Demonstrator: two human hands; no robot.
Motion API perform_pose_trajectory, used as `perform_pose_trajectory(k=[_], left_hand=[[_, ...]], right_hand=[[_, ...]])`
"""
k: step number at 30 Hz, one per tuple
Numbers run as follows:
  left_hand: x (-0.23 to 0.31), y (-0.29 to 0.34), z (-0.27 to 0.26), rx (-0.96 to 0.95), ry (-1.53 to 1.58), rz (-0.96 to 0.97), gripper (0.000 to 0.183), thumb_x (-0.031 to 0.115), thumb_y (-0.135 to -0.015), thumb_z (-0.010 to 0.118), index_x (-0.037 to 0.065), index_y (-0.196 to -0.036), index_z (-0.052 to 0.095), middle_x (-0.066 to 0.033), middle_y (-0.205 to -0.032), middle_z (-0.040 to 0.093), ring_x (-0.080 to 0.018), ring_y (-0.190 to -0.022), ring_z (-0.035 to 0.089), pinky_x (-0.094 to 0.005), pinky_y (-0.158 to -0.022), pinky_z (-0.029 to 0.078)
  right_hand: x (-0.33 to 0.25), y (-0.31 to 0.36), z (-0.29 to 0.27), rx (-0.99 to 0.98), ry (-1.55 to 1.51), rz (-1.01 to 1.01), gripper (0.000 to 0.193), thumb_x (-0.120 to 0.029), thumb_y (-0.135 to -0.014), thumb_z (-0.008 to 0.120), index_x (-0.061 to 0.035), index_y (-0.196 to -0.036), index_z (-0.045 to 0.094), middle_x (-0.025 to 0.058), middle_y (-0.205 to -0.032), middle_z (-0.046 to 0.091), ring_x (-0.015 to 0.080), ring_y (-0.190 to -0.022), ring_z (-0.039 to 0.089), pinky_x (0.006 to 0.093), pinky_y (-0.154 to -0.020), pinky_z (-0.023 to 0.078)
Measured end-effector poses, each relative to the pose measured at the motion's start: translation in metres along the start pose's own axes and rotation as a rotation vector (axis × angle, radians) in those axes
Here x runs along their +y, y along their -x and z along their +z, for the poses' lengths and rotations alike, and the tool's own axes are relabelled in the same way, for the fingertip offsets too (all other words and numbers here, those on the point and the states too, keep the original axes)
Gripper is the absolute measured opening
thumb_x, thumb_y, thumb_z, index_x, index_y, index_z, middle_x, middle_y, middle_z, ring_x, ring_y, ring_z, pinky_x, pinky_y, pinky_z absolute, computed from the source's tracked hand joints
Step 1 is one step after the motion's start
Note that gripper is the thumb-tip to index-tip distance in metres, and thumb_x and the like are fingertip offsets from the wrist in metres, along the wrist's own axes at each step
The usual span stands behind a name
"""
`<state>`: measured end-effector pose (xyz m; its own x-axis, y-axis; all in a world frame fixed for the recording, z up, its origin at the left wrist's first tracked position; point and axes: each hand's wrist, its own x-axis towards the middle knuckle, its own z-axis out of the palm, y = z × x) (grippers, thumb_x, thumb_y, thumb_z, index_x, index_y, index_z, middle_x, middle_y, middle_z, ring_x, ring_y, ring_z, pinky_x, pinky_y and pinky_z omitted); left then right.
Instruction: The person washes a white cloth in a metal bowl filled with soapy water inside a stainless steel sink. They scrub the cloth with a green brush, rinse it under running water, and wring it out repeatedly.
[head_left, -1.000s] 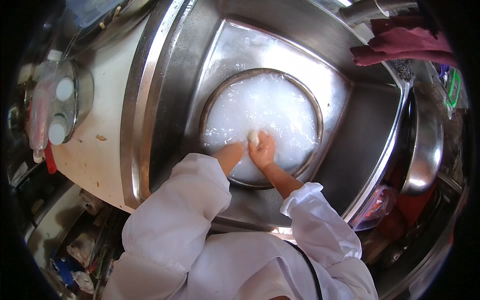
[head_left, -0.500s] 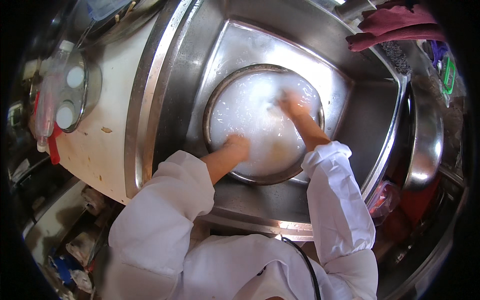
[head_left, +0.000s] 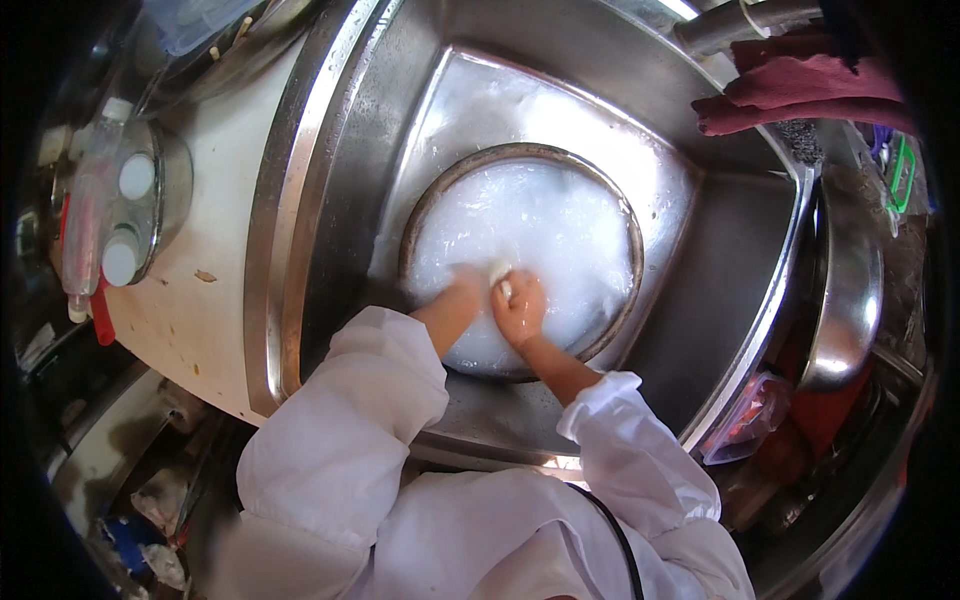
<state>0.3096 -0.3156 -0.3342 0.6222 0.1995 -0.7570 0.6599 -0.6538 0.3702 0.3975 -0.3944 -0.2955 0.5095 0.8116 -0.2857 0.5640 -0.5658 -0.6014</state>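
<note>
A round metal basin [head_left: 636, 225] full of cloudy white, sudsy water [head_left: 560, 220] sits in a stainless steel sink [head_left: 345, 225]. My left hand [head_left: 464, 284] is at the left front part of the basin, its fingers blurred and partly lost in the water. Close beside it, my right hand [head_left: 520, 308] is closed in a fist just over the water. A small pale thing [head_left: 500, 270] shows at its fingers, too blurred to name. Both arms wear white sleeves bunched at the forearm.
Left of the sink is a pale counter [head_left: 215, 225] with a round container [head_left: 178, 180] of white-capped bottles. A maroon cloth [head_left: 800, 95] hangs at the far right corner, above a dark scrubber [head_left: 800, 140]. A shiny metal bowl [head_left: 848, 290] stands right of the sink.
My right hand has come from the basin's far right side toward me and left, beside my left hand. The left hand has shifted slightly. The view has moved a little.
</note>
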Motion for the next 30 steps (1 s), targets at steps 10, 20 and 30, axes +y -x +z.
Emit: perform_pose_trajectory(k=[10,20,30], left_hand=[[0.028,0.002,-0.040,0.088,0.320,-0.178,0.042,0.025,-0.076,0.051,0.006,-0.113,0.054,-0.0158,-0.122,0.048,-0.0329,-0.111,0.046,-0.0402,-0.094,0.036],[0.014,0.012,-0.024,-0.030,0.108,-0.092,0.042,0.025,-0.075,0.052,0.006,-0.113,0.054,-0.0161,-0.121,0.049,-0.0329,-0.111,0.046,-0.0400,-0.093,0.036],[0.008,0.008,-0.026,-0.091,0.077,-0.072,0.042,0.024,-0.075,0.052,0.006,-0.113,0.054,-0.0165,-0.119,0.050,-0.0329,-0.110,0.047,-0.0398,-0.093,0.037]], right_hand=[[0.030,-0.049,-0.021,-0.405,0.081,-0.141,0.031,-0.031,-0.087,0.042,-0.0091,-0.098,0.061,0.0178,-0.107,0.055,0.0289,-0.102,0.051,0.0393,-0.089,0.037],[0.046,-0.090,-0.068,-0.140,-0.161,0.143,0.030,-0.031,-0.071,0.066,-0.0107,-0.092,0.060,0.0142,-0.076,0.062,0.0306,-0.073,0.061,0.0397,-0.063,0.048],[-0.014,0.008,-0.001,0.050,0.041,0.025,0.020,-0.018,-0.065,0.062,-0.0088,-0.083,0.059,0.0169,-0.096,0.051,0.0360,-0.086,0.047,0.0426,-0.076,0.039]])
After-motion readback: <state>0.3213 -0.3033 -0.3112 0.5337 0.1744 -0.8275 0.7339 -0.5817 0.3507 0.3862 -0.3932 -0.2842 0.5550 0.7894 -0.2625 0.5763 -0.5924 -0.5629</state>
